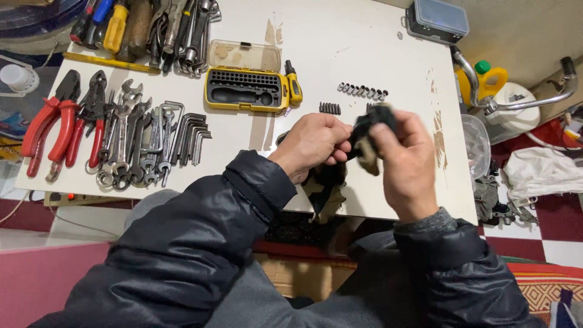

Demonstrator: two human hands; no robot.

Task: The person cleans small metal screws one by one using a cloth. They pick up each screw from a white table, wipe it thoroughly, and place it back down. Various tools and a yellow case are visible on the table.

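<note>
- Head view, looking down over a white tabletop (340,36) and two dark padded sleeves.
- Left hand (313,146) curled shut, fingers pressed together around one end of a dark cloth (370,130); what else sits inside the fist, hidden.
- Right hand (404,164) also closed, pinching the bunched upper part of the same cloth between thumb and fingers.
- Cloth held between both hands, just above the near edge of the tabletop; black with a tan patch, the loose lower end hanging down under the left hand.
- Just beyond the hands, flat on the tabletop: a short row of dark bits (330,108) and, a little further, a row of small silver sockets (362,92).
- Left of these, an open yellow bit case (246,90) with clear lid raised, and a small yellow-handled driver (293,84) touching its right side.
- Further left, well apart from the hands: hex keys (191,136), a spread of wrenches (130,143), red-handled pliers (51,124).
- At the far right corner, a grey plastic box (437,19).
</note>
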